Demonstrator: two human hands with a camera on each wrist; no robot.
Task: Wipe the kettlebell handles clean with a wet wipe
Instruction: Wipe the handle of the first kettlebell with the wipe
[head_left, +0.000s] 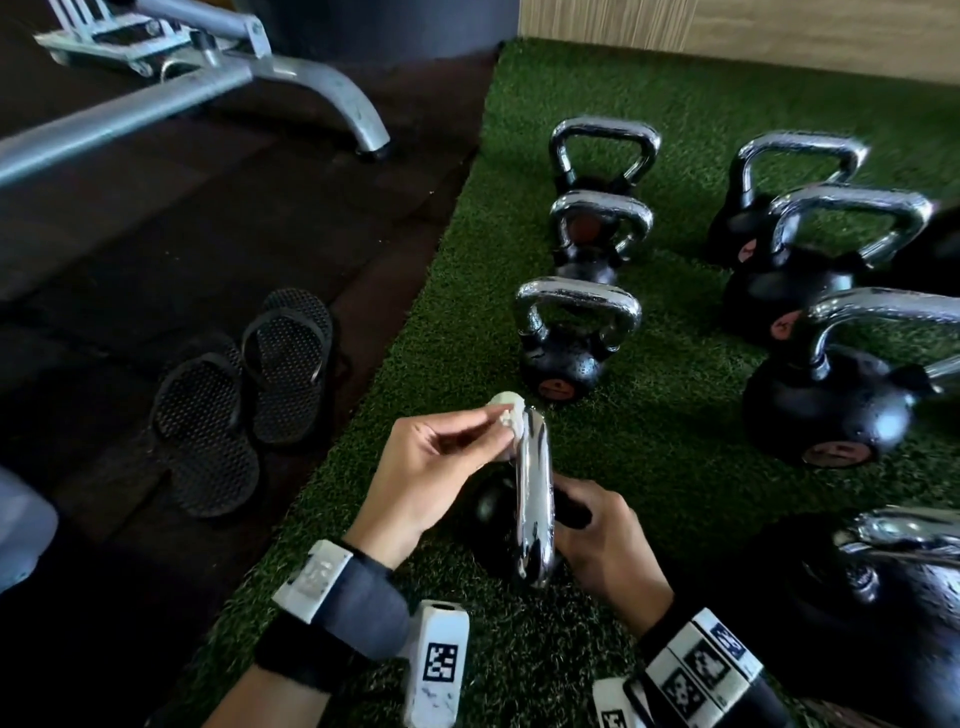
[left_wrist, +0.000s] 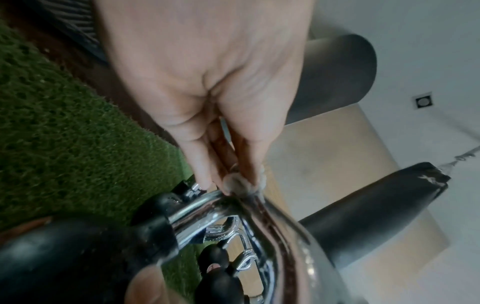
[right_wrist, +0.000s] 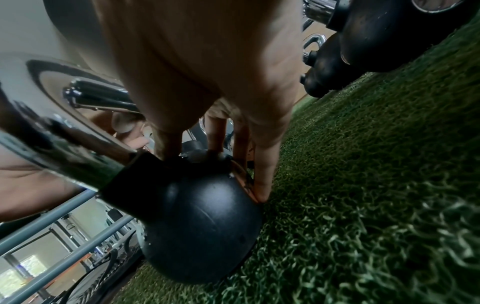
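Nearest me on the turf (head_left: 649, 441), my left hand (head_left: 436, 467) pinches the wet wipe (head_left: 511, 415) against the far end of the chrome handle (head_left: 532, 499), while my right hand (head_left: 608, 545) grips the tilted kettlebell (right_wrist: 197, 222). I judge wiping is mid-handle here; whether the other kettlebells (head_left: 566, 338) beyond are done I cannot tell. No label is legible.

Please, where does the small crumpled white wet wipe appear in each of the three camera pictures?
Head view: the small crumpled white wet wipe is just below centre, pinched by the left hand at the far end of the shiny chrome kettlebell handle.
Left wrist view: at the fingertips, near centre, the wipe touches the handle's corner.
Right wrist view: I cannot tell it for certain.
Shared landmark: the chrome handle.
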